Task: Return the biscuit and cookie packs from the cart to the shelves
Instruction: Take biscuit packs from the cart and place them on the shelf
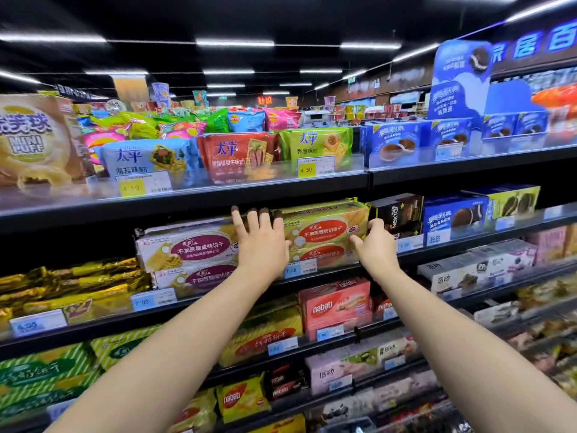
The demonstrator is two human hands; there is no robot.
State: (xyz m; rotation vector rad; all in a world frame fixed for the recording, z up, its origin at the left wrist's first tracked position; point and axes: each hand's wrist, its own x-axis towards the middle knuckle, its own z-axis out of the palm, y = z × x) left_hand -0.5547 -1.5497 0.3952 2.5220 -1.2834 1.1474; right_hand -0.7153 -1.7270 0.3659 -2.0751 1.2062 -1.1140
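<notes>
A yellow-green biscuit pack [324, 228] with a red oval label lies on top of an identical pack [321, 256] on the second shelf [343, 275]. My right hand [376, 246] curls around its right end, thumb on the front. My left hand [262, 242] lies flat against its left end, fingers spread and pointing up toward the underside of the top shelf. To the left of it are white biscuit packs [187, 248] with purple oval labels, stacked two high. The cart is out of view.
The top shelf [218, 195] holds blue, red and green cracker bags and blue sandwich-cookie boxes [396, 142]. A black wafer box [398, 214] stands right of my right hand. Red wafer boxes [335, 306] and gold packs [71, 285] fill the lower shelves. Price tags line the shelf edges.
</notes>
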